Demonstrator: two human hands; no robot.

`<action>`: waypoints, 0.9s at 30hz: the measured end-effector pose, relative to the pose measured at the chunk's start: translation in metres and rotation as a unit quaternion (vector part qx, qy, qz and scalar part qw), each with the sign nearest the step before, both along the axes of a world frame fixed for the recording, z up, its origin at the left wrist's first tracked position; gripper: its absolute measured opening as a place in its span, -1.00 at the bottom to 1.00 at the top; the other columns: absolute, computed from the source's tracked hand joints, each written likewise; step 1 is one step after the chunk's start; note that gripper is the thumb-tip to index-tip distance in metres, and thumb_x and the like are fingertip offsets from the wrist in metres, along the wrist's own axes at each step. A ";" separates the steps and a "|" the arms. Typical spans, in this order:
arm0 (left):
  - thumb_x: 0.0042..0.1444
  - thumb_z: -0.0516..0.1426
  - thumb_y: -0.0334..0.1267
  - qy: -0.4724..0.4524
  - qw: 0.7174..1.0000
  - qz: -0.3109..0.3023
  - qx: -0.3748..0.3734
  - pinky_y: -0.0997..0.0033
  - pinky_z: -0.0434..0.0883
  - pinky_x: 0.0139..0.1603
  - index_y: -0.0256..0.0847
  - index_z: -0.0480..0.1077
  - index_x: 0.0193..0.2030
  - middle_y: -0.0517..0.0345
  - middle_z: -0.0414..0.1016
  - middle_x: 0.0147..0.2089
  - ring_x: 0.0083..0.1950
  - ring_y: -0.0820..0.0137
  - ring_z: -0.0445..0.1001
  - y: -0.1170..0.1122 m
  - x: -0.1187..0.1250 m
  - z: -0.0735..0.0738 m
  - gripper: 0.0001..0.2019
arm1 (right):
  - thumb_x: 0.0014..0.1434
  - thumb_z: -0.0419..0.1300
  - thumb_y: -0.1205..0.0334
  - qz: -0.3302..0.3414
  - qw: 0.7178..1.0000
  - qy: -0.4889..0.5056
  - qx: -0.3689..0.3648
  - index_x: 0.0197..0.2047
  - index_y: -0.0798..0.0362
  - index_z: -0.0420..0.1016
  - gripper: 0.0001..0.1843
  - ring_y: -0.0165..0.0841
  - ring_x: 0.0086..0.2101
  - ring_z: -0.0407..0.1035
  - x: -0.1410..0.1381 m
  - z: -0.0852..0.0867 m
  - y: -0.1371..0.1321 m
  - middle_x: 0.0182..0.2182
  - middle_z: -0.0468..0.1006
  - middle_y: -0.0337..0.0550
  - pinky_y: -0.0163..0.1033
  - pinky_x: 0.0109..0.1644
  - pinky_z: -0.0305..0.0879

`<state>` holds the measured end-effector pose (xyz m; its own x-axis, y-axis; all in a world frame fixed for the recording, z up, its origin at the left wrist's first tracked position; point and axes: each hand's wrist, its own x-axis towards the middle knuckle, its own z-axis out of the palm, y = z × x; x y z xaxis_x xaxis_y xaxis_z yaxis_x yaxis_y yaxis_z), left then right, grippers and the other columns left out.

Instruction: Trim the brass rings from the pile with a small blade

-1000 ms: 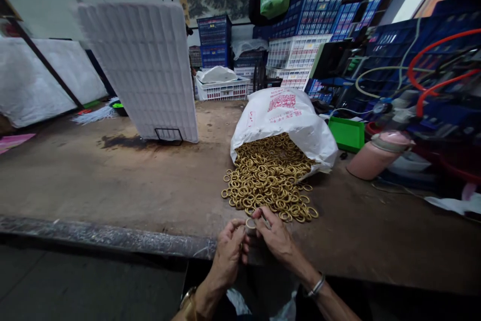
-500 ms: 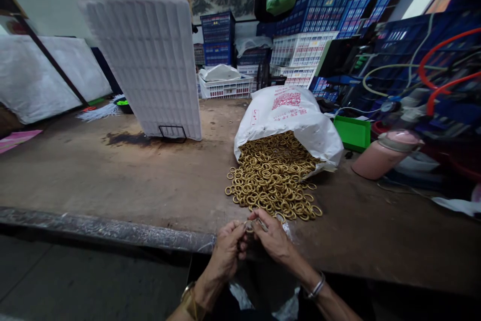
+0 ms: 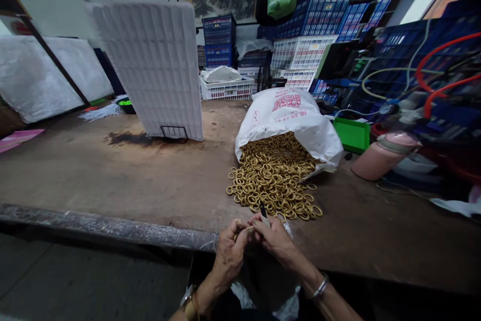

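Note:
My left hand [image 3: 228,251] is closed, pinching a gold ring [image 3: 245,231] between thumb and fingers just off the table's front edge. Close beside it, my right hand [image 3: 277,242] is closed around a small knife [image 3: 264,215] with a pale body and a dark end that points up and away. The right fingertips meet the ring, though the exact contact is hidden. Beyond both hands lies a heap of gold rings [image 3: 274,181], spilling from the mouth of a white sack [image 3: 280,113] with red print that rests on its side.
The brown table [image 3: 180,186] carries an upright white padded panel [image 3: 150,65] in a black wire stand. Right of the sack are a green tray [image 3: 352,134] and a tilted pink bottle [image 3: 383,155]. Blue and white crates [image 3: 303,50] are stacked behind. Orange hoses [image 3: 424,75] hang at right.
My right hand has turned, so the knife now sticks up with its dark end showing. My left hand has rotated the ring from face-on to nearly edge-on.

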<state>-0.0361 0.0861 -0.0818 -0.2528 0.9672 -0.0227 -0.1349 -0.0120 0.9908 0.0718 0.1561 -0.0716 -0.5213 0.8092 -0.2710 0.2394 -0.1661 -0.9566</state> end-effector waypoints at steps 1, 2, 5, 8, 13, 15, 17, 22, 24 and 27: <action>0.02 0.07 -0.18 -0.021 1.000 0.006 -0.015 0.55 0.22 -0.47 -0.26 0.32 -0.45 0.25 0.32 -0.55 -0.53 0.53 0.24 0.000 0.000 0.001 -0.82 | -0.02 0.02 0.06 0.000 0.999 -0.014 0.047 -0.52 0.06 0.26 -0.76 -0.54 -0.66 0.07 0.000 0.000 0.000 -0.71 0.23 -0.39 -0.40 -0.58 0.01; 0.01 0.08 -0.18 -0.034 0.999 0.014 -0.027 0.57 0.20 -0.50 -0.26 0.30 -0.47 0.27 0.29 -0.57 -0.56 0.55 0.21 0.001 0.000 0.002 -0.81 | -0.02 0.03 0.05 0.001 0.995 -0.030 0.091 -0.56 0.07 0.26 -0.74 -0.52 -0.62 0.11 -0.001 0.000 -0.001 -0.69 0.26 -0.36 -0.39 -0.52 0.06; -0.04 0.12 -0.15 -0.041 0.998 0.020 -0.049 0.59 0.13 -0.56 -0.27 0.30 -0.50 0.30 0.25 -0.60 -0.61 0.59 0.14 0.001 -0.001 0.005 -0.79 | -0.01 0.03 0.05 0.007 0.984 -0.072 0.161 -0.60 0.07 0.25 -0.71 -0.48 -0.55 0.16 -0.002 -0.001 -0.001 -0.66 0.30 -0.31 -0.37 -0.44 0.10; -0.06 0.13 -0.08 -0.055 0.996 0.002 -0.075 0.59 0.04 -0.63 -0.28 0.29 -0.48 0.31 0.23 -0.62 -0.65 0.62 0.08 0.000 -0.002 0.006 -0.74 | 0.01 0.00 0.06 0.020 0.987 -0.074 0.141 -0.58 0.08 0.26 -0.71 -0.48 -0.57 0.16 -0.002 -0.003 0.000 -0.68 0.31 -0.31 -0.37 -0.47 0.09; 0.03 0.03 0.01 -0.103 0.988 -0.070 -0.093 0.58 -0.12 -0.71 -0.27 0.26 -0.49 0.36 0.12 -0.68 -0.72 0.66 -0.06 -0.002 -0.004 0.001 -0.66 | -0.01 0.02 0.09 0.012 0.995 -0.044 0.084 -0.58 0.07 0.25 -0.75 -0.51 -0.63 0.11 0.001 -0.004 -0.001 -0.73 0.28 -0.34 -0.40 -0.54 0.05; 0.04 0.03 -0.01 -0.130 0.985 -0.083 -0.083 0.59 -0.12 -0.71 -0.26 0.24 -0.49 0.38 0.08 -0.69 -0.72 0.66 -0.06 -0.003 -0.003 0.000 -0.67 | -0.03 0.03 0.09 0.010 0.997 -0.027 0.067 -0.58 0.07 0.24 -0.76 -0.52 -0.64 0.09 0.002 -0.004 -0.001 -0.73 0.27 -0.35 -0.41 -0.55 0.03; 0.05 0.03 -0.02 -0.151 0.982 -0.085 -0.076 0.60 -0.12 -0.71 -0.26 0.24 -0.47 0.37 0.09 -0.68 -0.71 0.65 -0.04 -0.004 -0.002 0.000 -0.69 | -0.03 0.04 0.07 0.020 0.998 -0.004 0.053 -0.59 0.06 0.24 -0.74 -0.53 -0.65 0.09 0.002 -0.003 -0.002 -0.73 0.26 -0.36 -0.41 -0.56 0.03; 0.02 0.06 0.00 -0.160 0.981 -0.077 -0.082 0.61 -0.11 -0.72 -0.26 0.23 -0.47 0.36 0.12 -0.64 -0.70 0.67 -0.02 -0.005 0.001 0.004 -0.68 | 0.02 -0.02 0.03 0.038 0.998 0.017 0.043 -0.55 0.06 0.23 -0.71 -0.52 -0.65 0.11 0.004 -0.007 -0.002 -0.70 0.29 -0.34 -0.41 -0.56 0.02; 0.01 0.07 0.01 -0.161 0.981 -0.070 -0.087 0.61 -0.12 -0.72 -0.25 0.22 -0.48 0.37 0.11 -0.66 -0.71 0.67 -0.04 -0.005 0.001 0.006 -0.67 | 0.06 -0.05 0.05 0.011 0.997 -0.011 0.080 -0.54 0.06 0.23 -0.71 -0.50 -0.62 0.13 0.006 -0.010 -0.002 -0.68 0.27 -0.34 -0.40 -0.54 0.04; -0.01 0.07 0.03 -0.160 0.981 -0.058 -0.091 0.60 -0.12 -0.72 -0.24 0.20 -0.49 0.39 0.10 -0.68 -0.72 0.67 -0.04 -0.006 0.001 0.008 -0.66 | 0.09 -0.09 0.10 -0.007 0.977 -0.092 0.193 -0.54 0.05 0.22 -0.72 -0.47 -0.56 0.15 0.011 -0.012 -0.005 -0.64 0.27 -0.32 -0.38 -0.48 0.05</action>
